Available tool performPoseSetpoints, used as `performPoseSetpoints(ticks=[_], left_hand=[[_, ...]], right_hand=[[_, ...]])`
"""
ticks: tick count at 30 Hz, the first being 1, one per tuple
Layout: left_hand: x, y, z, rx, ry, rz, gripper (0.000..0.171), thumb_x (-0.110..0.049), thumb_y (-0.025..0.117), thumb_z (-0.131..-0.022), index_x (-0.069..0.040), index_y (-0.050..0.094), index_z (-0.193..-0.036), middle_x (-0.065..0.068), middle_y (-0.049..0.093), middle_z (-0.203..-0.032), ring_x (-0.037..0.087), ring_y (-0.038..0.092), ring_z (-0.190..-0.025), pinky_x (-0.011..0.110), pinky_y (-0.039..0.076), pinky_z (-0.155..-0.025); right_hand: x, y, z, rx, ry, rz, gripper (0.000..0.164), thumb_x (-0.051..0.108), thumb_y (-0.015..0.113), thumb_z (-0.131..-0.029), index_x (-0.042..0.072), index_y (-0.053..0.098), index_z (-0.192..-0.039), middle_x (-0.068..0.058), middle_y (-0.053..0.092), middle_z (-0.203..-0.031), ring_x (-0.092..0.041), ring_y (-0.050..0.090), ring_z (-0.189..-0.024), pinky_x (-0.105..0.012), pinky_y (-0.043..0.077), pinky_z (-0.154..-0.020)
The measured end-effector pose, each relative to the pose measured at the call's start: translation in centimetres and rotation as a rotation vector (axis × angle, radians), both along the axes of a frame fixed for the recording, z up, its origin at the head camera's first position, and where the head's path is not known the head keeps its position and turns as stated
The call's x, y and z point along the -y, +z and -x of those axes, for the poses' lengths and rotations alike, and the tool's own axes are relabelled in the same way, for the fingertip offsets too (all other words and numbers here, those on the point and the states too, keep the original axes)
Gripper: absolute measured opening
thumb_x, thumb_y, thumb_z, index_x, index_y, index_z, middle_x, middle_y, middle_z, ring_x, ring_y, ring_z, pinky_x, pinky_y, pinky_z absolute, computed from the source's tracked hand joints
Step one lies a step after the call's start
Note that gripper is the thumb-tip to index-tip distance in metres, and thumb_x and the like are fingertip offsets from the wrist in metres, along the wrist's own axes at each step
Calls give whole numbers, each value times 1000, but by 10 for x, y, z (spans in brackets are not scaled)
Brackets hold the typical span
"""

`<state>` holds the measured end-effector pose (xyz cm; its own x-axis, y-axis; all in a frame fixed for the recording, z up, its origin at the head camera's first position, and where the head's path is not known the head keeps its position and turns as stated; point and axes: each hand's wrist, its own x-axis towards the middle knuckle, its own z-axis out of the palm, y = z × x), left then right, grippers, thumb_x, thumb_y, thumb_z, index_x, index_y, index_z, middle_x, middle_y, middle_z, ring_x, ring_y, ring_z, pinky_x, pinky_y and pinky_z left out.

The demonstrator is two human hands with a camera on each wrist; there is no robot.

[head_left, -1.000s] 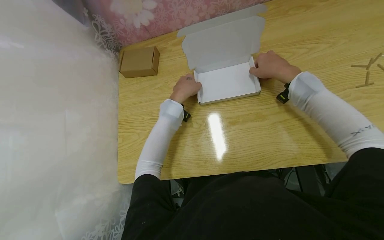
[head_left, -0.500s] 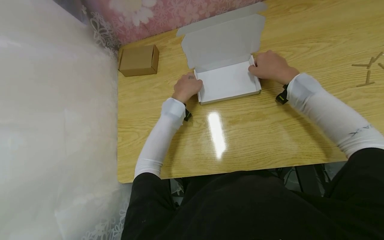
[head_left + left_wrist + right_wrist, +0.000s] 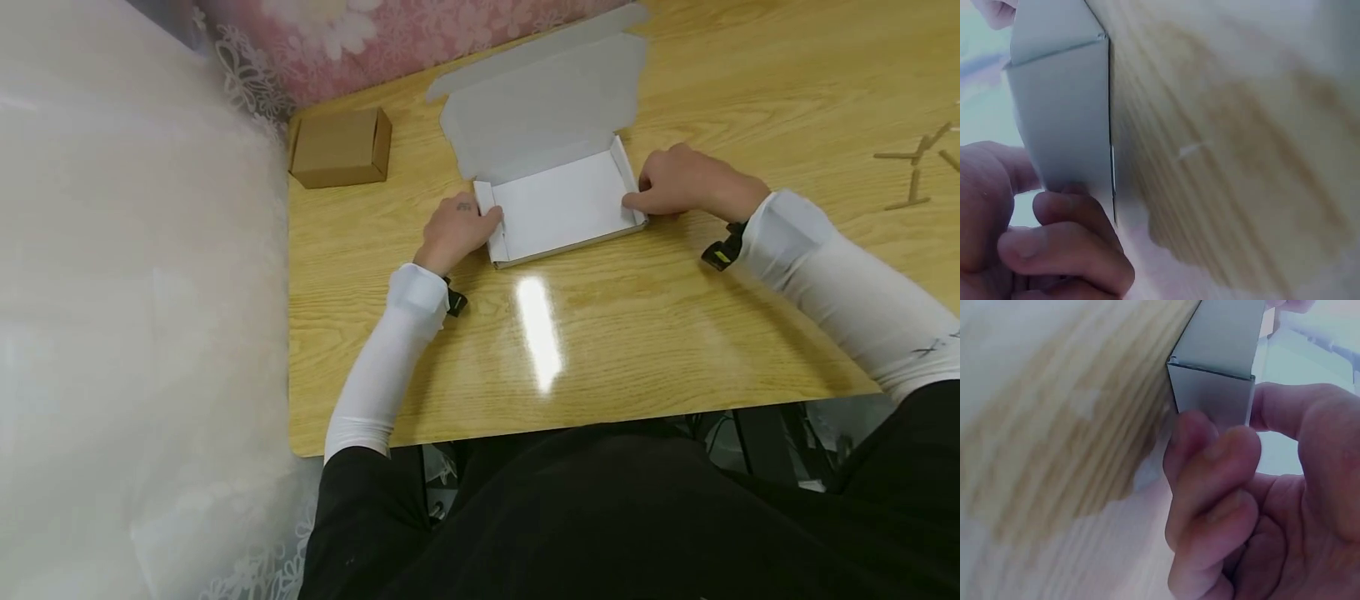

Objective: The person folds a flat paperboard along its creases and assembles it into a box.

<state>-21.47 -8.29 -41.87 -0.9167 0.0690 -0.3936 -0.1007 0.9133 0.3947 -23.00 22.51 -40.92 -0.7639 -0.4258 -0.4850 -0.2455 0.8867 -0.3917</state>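
Note:
A shallow white cardboard box (image 3: 562,208) lies on the table with its lid (image 3: 543,108) raised at the back. Its inside is bare white. My left hand (image 3: 454,231) pinches the left side wall, thumb inside; the left wrist view shows curled fingers (image 3: 1069,247) against the outer side of the box (image 3: 1063,112). My right hand (image 3: 693,183) pinches the right side wall near the front corner. In the right wrist view, the fingers (image 3: 1210,487) are curled outside the box wall (image 3: 1213,394) and the thumb reaches over its edge.
A small closed brown cardboard box (image 3: 341,150) sits at the table's back left. Several thin wooden sticks (image 3: 903,156) lie at the far right. A pink floral cloth (image 3: 420,33) hangs behind the table (image 3: 637,342), and a pale sheet (image 3: 150,292) covers the left side.
My right hand has slid along the right wall toward the front corner. My left hand still grips the left wall. The view has shifted slightly, and the lid still stands raised.

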Motion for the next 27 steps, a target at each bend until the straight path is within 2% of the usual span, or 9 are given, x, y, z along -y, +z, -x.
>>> performPoseSetpoints(ticks=[4,7,11,15,21,27], left_hand=[[1,-3,-4,18,10,-42,38,-37,40,-92,-15,39,-60,-2,35,-52,13,31,-45,23,23,-41],[0,-4,-6,61,-1,-45,38,-36,34,-92,-17,36,-59,-3,33,-53,13,27,-46,24,21,-43],[0,0,-8,100,-62,12,39,-38,29,-90,-17,34,-58,-2,32,-55,14,25,-49,26,22,-46],[2,6,-8,145,-106,37,31,-34,32,-88,-17,35,-63,-2,33,-61,14,26,-54,28,25,-54],[4,8,-6,211,-109,15,26,-27,33,-89,-16,34,-66,-2,33,-63,14,26,-54,27,24,-50],[4,7,-3,208,-89,24,20,-25,36,-91,-14,38,-74,1,39,-73,15,33,-59,25,28,-51]], right_hand=[[3,-2,-5,-4,13,24,42,35,47,-90,9,54,-58,-1,49,-50,-16,48,-47,-29,37,-46],[4,-5,-6,-7,14,26,40,31,47,-89,9,54,-57,-2,49,-49,-16,48,-46,-28,37,-45],[5,-7,-6,-21,12,30,37,28,47,-88,8,55,-57,-2,50,-48,-16,47,-45,-29,37,-44],[5,-8,-6,-23,17,31,36,26,47,-87,7,55,-58,-2,50,-48,-16,46,-45,-29,36,-44],[6,-10,-7,-9,12,39,35,27,47,-88,7,55,-60,-3,50,-50,-16,47,-46,-29,37,-45],[7,-11,-9,-4,0,33,35,28,46,-87,7,54,-59,-3,51,-51,-16,47,-47,-28,37,-44]])
